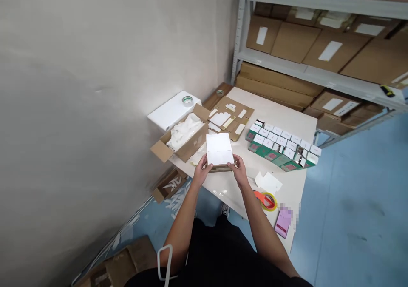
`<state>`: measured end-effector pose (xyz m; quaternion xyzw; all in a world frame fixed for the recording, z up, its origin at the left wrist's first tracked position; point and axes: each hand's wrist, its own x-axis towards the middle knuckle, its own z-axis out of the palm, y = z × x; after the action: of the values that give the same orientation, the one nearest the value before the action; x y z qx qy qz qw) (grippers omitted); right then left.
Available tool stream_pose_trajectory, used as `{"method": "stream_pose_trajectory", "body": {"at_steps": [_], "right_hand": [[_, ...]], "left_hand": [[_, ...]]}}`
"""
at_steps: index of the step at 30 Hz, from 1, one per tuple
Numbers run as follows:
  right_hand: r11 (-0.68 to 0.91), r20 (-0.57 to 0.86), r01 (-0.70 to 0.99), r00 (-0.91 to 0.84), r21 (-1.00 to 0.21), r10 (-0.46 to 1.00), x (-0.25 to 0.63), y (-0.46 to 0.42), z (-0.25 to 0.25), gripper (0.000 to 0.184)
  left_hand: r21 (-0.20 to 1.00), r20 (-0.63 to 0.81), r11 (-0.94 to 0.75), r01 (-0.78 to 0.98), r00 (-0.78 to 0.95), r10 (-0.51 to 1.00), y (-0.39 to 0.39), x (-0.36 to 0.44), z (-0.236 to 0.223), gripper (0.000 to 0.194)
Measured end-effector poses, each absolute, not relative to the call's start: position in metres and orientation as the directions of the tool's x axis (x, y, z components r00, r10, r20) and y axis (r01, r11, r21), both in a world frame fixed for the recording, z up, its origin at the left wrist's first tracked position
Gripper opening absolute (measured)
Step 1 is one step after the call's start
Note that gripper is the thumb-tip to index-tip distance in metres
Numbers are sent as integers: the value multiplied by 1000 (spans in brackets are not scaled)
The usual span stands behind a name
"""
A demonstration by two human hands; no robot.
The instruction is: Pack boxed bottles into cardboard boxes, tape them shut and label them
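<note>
Between my two hands is a small cardboard box [220, 168] whose top is covered by a white paper sheet [219, 149] with a fold across its middle. My left hand [202, 170] grips the near left corner, thumb on top. The near right corner is in my right hand [239, 170], thumb likewise over the edge. An open carton [191, 144] stuffed with white material [185, 132] stands to the left. Beyond the held box lies flattened cardboard [244, 115] with white labels stuck on it. Rows of green-and-white small boxes [280, 144] stand on the right.
On the white table [219, 189], a torn paper [268, 182], an orange tape dispenser [264, 199], a yellow tape roll [270, 202] and a pink phone [283, 222] lie at the near right. Shelves with cartons [296, 42] rise behind; a wall [111, 87] bounds the left. Below sits a scrap box [170, 185].
</note>
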<state>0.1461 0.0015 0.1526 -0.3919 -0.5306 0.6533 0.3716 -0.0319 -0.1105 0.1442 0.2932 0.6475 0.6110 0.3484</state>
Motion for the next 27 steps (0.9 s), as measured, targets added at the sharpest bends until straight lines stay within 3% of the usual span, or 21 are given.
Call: {"method": "stream_pose_trajectory", "body": {"at_steps": [9, 16, 22, 27], "right_hand": [[-117, 24, -150, -708, -982, 706, 62, -70, 205, 59], [-150, 77, -151, -907, -977, 414, -16, -209, 220, 58], [-120, 25, -42, -989, -992, 143, -62, -363, 191, 58], [45, -114, 113, -993, -993, -20, -79, -472, 140, 54]], "left_hand": [[997, 58, -67, 22, -800, 597, -237, -63, 197, 69], [983, 29, -182, -20, -964, 263, -402, -80, 192, 98], [992, -55, -117, -47, -996, -66, -559, -66, 166, 77], [981, -183, 11, -193, -944, -274, -674, -33, 148, 63]]}}
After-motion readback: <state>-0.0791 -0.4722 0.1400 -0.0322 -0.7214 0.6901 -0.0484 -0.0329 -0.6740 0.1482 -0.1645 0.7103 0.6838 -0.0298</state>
